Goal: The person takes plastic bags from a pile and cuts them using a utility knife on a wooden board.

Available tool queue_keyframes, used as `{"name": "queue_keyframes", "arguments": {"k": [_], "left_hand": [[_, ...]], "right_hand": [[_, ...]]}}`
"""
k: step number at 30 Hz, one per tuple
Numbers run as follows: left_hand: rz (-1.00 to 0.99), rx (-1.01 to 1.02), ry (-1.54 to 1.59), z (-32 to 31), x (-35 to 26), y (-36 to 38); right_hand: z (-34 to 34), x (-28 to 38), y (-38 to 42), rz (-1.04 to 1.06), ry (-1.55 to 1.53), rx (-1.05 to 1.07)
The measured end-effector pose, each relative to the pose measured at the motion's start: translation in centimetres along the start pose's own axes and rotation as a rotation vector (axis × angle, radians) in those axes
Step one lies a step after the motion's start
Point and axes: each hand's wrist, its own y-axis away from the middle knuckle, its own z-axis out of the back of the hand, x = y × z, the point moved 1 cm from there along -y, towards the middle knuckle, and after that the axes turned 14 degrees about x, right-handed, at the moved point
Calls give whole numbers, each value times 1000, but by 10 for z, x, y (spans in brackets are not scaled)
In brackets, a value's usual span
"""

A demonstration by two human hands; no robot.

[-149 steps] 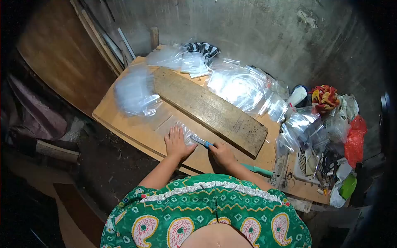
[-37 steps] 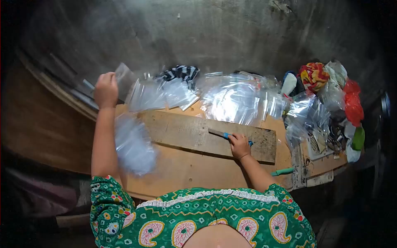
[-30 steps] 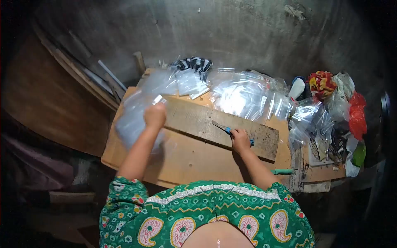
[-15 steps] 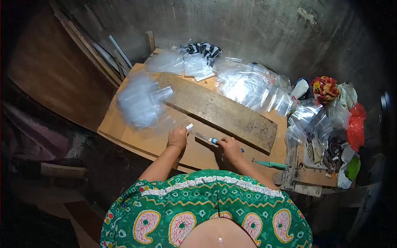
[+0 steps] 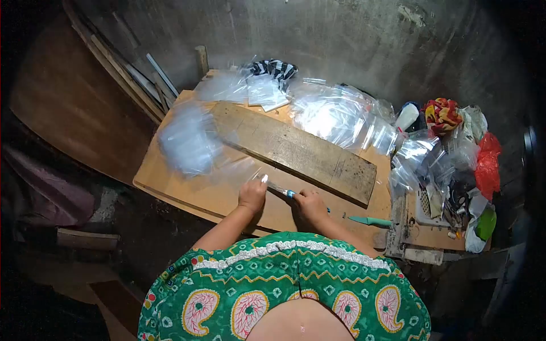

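My left hand (image 5: 252,195) is closed, with a small folded piece of clear plastic (image 5: 264,178) poking out past the thumb. In my right hand (image 5: 312,204) is a blue-handled knife (image 5: 290,194), gripped by the handle. Its blade points left and reaches right up to the plastic at my left fingers. Both hands are low over the table's near side, in front of a thick wooden plank (image 5: 296,150). Beyond my left hand lies a loose pile of clear plastic sheets (image 5: 190,142).
A green knife (image 5: 369,221) rests right of my right hand. Shiny plastic bags (image 5: 335,116) are heaped behind the plank, near a black-and-white checked cloth (image 5: 274,69). At the right are a red plastic bag (image 5: 487,165) and a white tray (image 5: 425,211) with tools.
My left hand has moved slightly right and the knife slightly left, so the blade now meets the plastic where a gap showed before. The view has shifted a little.
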Motion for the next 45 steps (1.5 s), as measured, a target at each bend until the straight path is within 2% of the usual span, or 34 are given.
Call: {"name": "queue_keyframes", "arguments": {"k": [2,3,6,8,10,12,16,18,19,20,22,23,24,26,27,36,40,43,45], "left_hand": [[-92,10,-90,-9,-1,3],[-82,-36,-96,-8,-3,3],[-34,-11,9,-6,-2,3],[-55,-31,13,-6,-1,2],[-80,-53,14,-5,-1,0],[-44,-5,48,-4,-5,2],[-94,54,70,8,-13,8],[-73,35,239,23,-17,13],[32,172,372,24,-14,12],[33,173,373,14,-8,10],[116,-51,399,-5,6,2],[154,161,356,-10,15,1],[156,161,358,-3,9,2],[283,351,55,9,-3,5],[296,534,23,10,-2,1],[339,523,-35,23,-11,6],[337,513,-12,17,-5,6],[325,471,-12,16,-6,6],[315,522,-32,18,-7,4]], "right_hand": [[-1,1,4,-39,68,77],[1,1,8,-40,67,80],[5,0,15,-43,45,89],[7,-2,15,45,-2,14],[2,-3,11,34,9,23],[-2,-3,9,23,17,29],[-6,-3,8,10,40,54],[-8,-3,10,-8,46,75],[-8,-5,13,-13,54,62],[-9,-6,16,-20,64,50],[-4,-3,21,-15,50,51],[-3,-3,21,-12,39,49],[-3,-3,21,-10,40,51],[-7,-3,19,25,29,-9],[-9,-3,17,27,29,-7],[-9,2,7,68,66,22],[-2,-4,16,18,59,-6],[-8,-7,12,49,34,5],[-10,-6,1,95,74,-11]]}}
